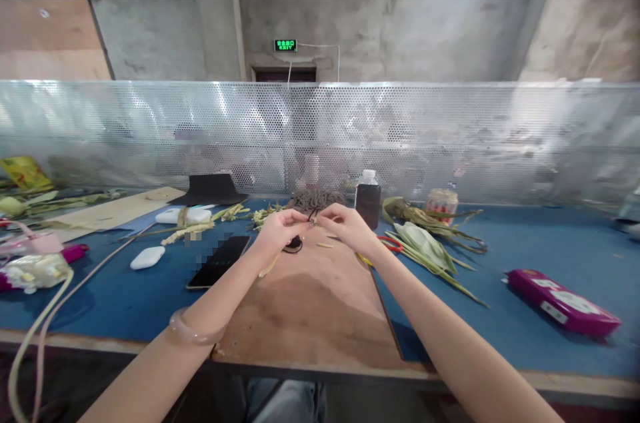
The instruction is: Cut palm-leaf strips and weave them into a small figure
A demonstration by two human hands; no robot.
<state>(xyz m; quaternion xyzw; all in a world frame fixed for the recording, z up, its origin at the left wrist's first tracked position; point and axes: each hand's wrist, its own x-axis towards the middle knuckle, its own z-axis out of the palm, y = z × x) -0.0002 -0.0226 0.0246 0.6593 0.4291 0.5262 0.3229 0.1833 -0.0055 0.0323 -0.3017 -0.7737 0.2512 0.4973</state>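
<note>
Over the far part of a wooden board (305, 316), my left hand (281, 231) and my right hand (347, 226) almost meet at the fingertips. Both are pinched on a thin dark cord (313, 214), which shows as a small dark piece between them. Just under my left hand lies a small black coil (294, 245). A heap of grey cord (317, 199) sits right behind my fingers. Scissors with red-orange handles (391, 243) rest beside my right wrist, partly hidden by it. A short pale strip (325, 246) lies on the board below my hands.
Left of the board are a dark phone (220, 263), a white earbud case (148, 258) and cables (75, 290). To the right are a dark bottle (369, 200), leaves (425, 246), a jar (442, 203) and a magenta pack (563, 303). A perforated metal screen (425, 136) stands behind.
</note>
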